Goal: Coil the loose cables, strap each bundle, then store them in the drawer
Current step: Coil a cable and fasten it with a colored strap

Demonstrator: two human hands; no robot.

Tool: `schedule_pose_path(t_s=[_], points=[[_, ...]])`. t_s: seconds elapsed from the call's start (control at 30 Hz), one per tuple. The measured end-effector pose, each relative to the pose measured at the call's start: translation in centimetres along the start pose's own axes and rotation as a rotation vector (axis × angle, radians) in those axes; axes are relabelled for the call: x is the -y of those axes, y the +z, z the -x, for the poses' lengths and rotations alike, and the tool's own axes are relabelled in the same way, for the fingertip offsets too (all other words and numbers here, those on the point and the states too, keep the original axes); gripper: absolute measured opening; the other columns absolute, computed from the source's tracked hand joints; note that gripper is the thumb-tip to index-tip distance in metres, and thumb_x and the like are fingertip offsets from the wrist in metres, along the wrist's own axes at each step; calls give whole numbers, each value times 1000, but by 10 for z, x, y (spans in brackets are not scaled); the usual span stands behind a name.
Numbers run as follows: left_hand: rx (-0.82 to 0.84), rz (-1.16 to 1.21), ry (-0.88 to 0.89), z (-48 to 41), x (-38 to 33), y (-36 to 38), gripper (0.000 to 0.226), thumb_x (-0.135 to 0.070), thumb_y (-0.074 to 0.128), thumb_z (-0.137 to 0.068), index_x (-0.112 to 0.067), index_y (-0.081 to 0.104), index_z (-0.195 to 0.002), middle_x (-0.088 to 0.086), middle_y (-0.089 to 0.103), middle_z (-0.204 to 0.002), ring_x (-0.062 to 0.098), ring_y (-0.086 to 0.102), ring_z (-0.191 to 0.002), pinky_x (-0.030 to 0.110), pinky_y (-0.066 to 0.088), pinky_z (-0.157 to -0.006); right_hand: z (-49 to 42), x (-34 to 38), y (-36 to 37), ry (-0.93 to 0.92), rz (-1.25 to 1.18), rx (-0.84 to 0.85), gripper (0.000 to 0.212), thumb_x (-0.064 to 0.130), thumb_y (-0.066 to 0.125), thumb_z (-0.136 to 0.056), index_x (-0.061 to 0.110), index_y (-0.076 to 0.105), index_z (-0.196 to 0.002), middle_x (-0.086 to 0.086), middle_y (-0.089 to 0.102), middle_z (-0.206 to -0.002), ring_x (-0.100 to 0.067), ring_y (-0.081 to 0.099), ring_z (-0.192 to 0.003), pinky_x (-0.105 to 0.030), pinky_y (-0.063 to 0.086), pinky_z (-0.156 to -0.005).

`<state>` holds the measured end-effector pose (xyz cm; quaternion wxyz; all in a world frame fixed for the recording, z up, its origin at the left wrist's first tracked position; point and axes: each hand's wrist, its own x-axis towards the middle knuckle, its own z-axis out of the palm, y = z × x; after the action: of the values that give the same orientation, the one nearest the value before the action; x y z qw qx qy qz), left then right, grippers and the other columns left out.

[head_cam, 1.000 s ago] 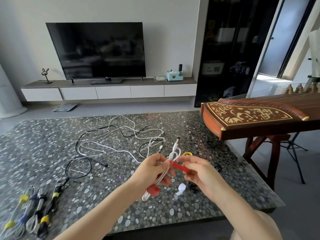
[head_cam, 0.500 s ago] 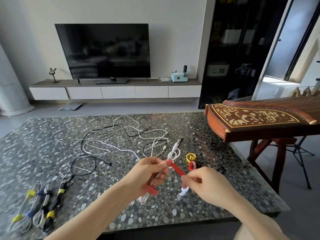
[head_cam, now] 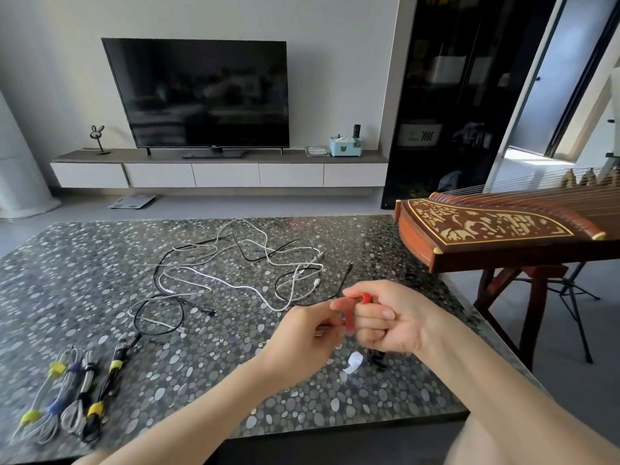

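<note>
Red strap (head_cam: pixel 349 317) gripped by left hand (head_cam: pixel 302 340), right hand (head_cam: pixel 392 325) (fingers curled).

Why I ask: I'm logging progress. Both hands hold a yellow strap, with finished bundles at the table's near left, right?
No: the head view shows the strap is red, not yellow. The left hand and right hand hold it, and finished bundles lie at the table's near left.

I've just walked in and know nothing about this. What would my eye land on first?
Centre front, the right hand holds a bright red strap against a thin cable gripped by the left hand, above the pebble-patterned table. Behind them sprawls a tangle of loose cables, black and white; several strapped bundles lie at the table's near left corner. An ornate wooden zither stands at the right.
</note>
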<state>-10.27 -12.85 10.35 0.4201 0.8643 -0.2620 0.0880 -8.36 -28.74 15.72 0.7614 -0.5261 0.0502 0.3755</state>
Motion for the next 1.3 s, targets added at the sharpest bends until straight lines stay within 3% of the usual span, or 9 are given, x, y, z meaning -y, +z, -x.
schedule_pose_path(t_s=[0.17, 0.3, 0.5, 0.6, 0.7, 0.83, 0.93, 1.1, 1.3], points=[[-6, 112, -85, 2, 6, 1, 18, -16, 70, -83, -15, 60, -68, -17, 54, -53, 0, 43, -47, 10, 31, -51, -5, -1, -5, 69, -194, 59, 31, 15, 48, -84, -5, 71, -75, 6, 25, -27, -7, 21, -22, -18, 21, -31], [-9, 328, -207, -5, 4, 0, 22, -14, 72, -82, -13, 60, -63, -2, 64, -55, 5, 42, -43, 17, 32, -46, -1, 2, -12, 21, -234, 58, 45, 25, 41, -97, -7, 72, -88, 6, 30, -32, -6, 25, -25, -18, 23, -32], [61, 789, -592, -8, 11, -13, 17, -7, 66, -84, -7, 61, -68, 10, 62, -62, 13, 41, -42, 18, 30, -36, 13, 4, -50, -456, 105, -256, 38, 27, 44, -98, 3, 72, -102, -2, 48, -46, -9, 38, -37, -19, 31, -37], [126, 1033, -654, -11, 10, -14, 10, -4, 62, -77, -3, 58, -69, 9, 56, -59, 11, 38, -41, 18, 26, -37, 8, -15, -53, -584, 523, -417, 26, 19, 51, -94, 26, 68, -114, 4, 71, -81, -6, 62, -68, -19, 44, -62], [132, 1178, -674, -14, 9, -12, 4, -6, 57, -75, -3, 57, -72, 6, 52, -56, 10, 36, -41, 17, 25, -38, -2, -33, -43, -494, 596, -231, 25, 36, 56, -88, 35, 69, -108, 13, 66, -115, -5, 61, -104, -30, 46, -90], [188, 1230, -674, -13, 9, -15, 9, -14, 56, -79, -6, 55, -75, 1, 45, -57, 8, 33, -43, 16, 20, -37, -18, -49, -22, -609, 546, -233, 19, 24, 58, -93, 14, 73, -94, -5, 73, -86, -18, 66, -79, -25, 52, -70], [168, 1332, -651, -11, 10, -18, 7, -9, 55, -79, -4, 60, -77, 3, 47, -62, 8, 34, -46, 14, 23, -38, -26, -57, -17, -770, 686, -374, 20, 22, 58, -93, 12, 72, -83, 5, 63, -61, -5, 54, -54, -17, 43, -53], [93, 1479, -623, -2, 10, -12, 27, 3, 46, -80, -1, 71, -71, 6, 52, -65, 8, 41, -48, 14, 30, -41, -24, -62, -20, -810, 856, -442, 24, 22, 57, -94, 10, 69, -77, -1, 63, -61, -11, 51, -50, -30, 43, -52], [-96, 1240, -744, -6, 13, 0, 12, 5, 46, -90, 4, 55, -82, 7, 52, -58, 8, 39, -40, 14, 28, -31, -22, -79, -7, -862, 1089, -522, 31, 15, 57, -93, 11, 60, -63, 1, 52, -50, -8, 43, -45, -20, 29, -45]])
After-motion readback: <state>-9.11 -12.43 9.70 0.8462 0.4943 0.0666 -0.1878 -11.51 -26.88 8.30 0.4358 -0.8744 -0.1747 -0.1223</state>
